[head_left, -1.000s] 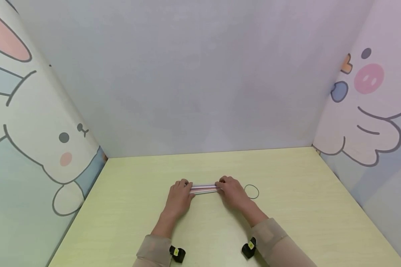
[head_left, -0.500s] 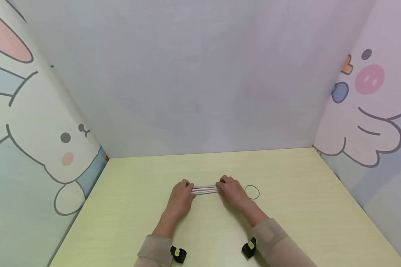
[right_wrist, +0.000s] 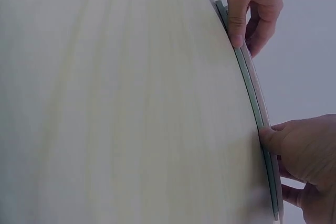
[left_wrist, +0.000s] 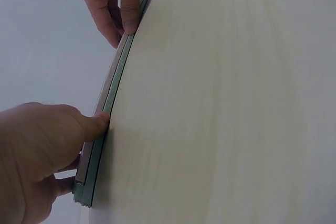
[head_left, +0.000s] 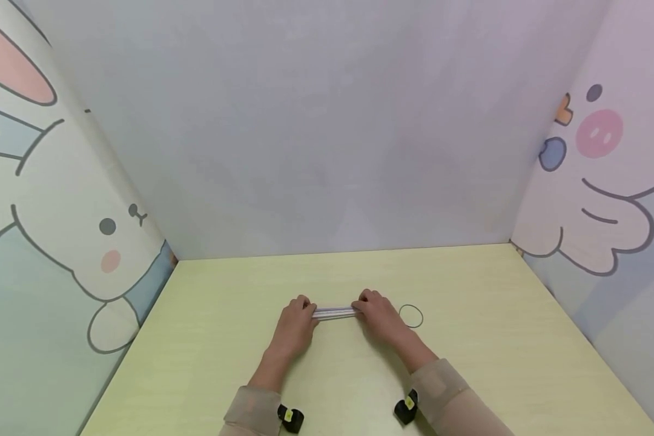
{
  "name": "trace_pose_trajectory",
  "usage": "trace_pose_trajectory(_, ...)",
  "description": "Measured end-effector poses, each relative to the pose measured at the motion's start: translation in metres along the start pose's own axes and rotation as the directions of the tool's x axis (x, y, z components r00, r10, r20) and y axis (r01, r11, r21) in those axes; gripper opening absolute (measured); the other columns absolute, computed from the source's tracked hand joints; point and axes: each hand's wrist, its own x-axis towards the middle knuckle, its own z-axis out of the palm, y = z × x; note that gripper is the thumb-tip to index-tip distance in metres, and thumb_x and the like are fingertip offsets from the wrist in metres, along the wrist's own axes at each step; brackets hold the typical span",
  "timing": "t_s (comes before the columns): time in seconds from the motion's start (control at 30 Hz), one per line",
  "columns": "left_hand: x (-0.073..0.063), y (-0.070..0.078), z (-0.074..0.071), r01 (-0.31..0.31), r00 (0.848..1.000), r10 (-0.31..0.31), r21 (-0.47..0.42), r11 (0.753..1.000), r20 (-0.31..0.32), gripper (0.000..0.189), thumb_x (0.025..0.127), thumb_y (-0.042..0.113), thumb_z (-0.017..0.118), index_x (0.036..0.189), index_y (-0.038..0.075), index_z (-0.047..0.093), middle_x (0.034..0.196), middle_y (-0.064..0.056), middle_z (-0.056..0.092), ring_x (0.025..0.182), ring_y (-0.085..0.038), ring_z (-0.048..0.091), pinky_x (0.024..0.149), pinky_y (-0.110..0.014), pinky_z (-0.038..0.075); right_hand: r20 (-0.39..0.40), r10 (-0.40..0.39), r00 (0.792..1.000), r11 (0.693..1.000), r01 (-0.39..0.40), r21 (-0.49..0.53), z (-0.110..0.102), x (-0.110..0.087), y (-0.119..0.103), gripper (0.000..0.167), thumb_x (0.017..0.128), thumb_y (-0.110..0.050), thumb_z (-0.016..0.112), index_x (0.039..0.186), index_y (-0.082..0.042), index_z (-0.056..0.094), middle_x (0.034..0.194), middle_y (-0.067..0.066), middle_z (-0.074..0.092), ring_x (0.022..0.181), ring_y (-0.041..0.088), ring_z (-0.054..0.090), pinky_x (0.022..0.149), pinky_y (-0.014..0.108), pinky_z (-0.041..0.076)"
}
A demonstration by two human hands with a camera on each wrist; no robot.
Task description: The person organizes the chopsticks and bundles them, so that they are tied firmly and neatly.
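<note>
A bundle of several thin straight sticks [head_left: 335, 314] lies crosswise between the two hands in the head view, close over the table. Green and brownish sticks [left_wrist: 118, 72] show side by side in the left wrist view. My left hand [head_left: 294, 327] pinches the bundle's left end, thumb on the near side and fingers beyond. At the other end, my right hand [head_left: 380, 316] grips it the same way. The fingers partly hide both ends. Just right of the right hand is a thin dark green ring [head_left: 411, 304], like a rubber band, lying on the table.
The pale wood-look table [head_left: 234, 284] ends at a plain grey back wall [head_left: 327, 151]. Side panels with cartoon animals stand at left [head_left: 60, 242] and right [head_left: 610, 200]. Small black devices sit at the left cuff [head_left: 290, 418] and right cuff [head_left: 406, 409].
The sticks have drawn closer together, so the bundle looks narrower from front to back. Both hands keep their grip in nearly the same place; the ring has not moved.
</note>
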Motion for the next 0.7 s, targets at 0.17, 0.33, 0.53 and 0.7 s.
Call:
trace_pose_trajectory(0.17, -0.0004, 0.0002, 0.0002, -0.004, 1.0, 0.004, 0.02, 1.0, 0.003, 0.021, 0.09, 0.016, 0.075, 0.107, 0.006, 0.07, 0.101, -0.005, 0.058, 0.089, -0.022, 0.054, 0.08, -0.04, 0.046, -0.003, -0.023, 1.0, 0.999, 0.024, 0.04, -0.0004, 0.0, 0.0005, 0.017, 0.089, -0.004, 0.074, 0.105, -0.006, 0.075, 0.098, 0.007, 0.061, 0.086, 0.023, 0.056, 0.077, 0.038, 0.05)
trace_pose_trajectory(0.33, -0.0008, 0.0027, -0.0012, 0.011, 1.0, -0.012, 0.031, 0.999, 0.013, 0.019, 0.09, 0.017, 0.075, 0.106, 0.006, 0.072, 0.1, -0.004, 0.056, 0.09, -0.021, 0.052, 0.079, -0.04, 0.045, 0.017, -0.03, 0.999, 0.999, 0.03, 0.029, -0.0027, 0.0003, 0.0002, 0.014, 0.089, -0.006, 0.074, 0.103, -0.007, 0.076, 0.098, 0.006, 0.061, 0.086, 0.023, 0.056, 0.076, 0.038, 0.049)
trace_pose_trajectory(0.53, -0.0018, 0.0043, -0.0028, 0.042, 0.999, -0.042, -0.014, 0.999, 0.001, 0.016, 0.091, 0.017, 0.075, 0.103, 0.007, 0.073, 0.101, -0.004, 0.062, 0.09, -0.022, 0.059, 0.081, -0.04, 0.048, 0.019, -0.012, 1.0, 0.999, 0.011, 0.051, -0.0039, -0.0002, -0.0012, 0.01, 0.089, -0.006, 0.075, 0.099, -0.008, 0.075, 0.095, 0.003, 0.062, 0.087, 0.022, 0.057, 0.078, 0.038, 0.05)
trace_pose_trajectory(0.7, -0.0035, 0.0046, -0.0051, 0.042, 0.999, -0.043, -0.039, 0.998, -0.025, 0.012, 0.09, 0.018, 0.076, 0.097, 0.01, 0.072, 0.094, 0.0, 0.066, 0.087, -0.02, 0.061, 0.078, -0.037, 0.049, 0.018, 0.0, 1.0, 0.997, -0.001, 0.079, -0.0039, 0.0005, -0.0026, 0.009, 0.087, -0.005, 0.077, 0.095, -0.007, 0.073, 0.092, 0.002, 0.064, 0.088, 0.021, 0.061, 0.08, 0.036, 0.052)
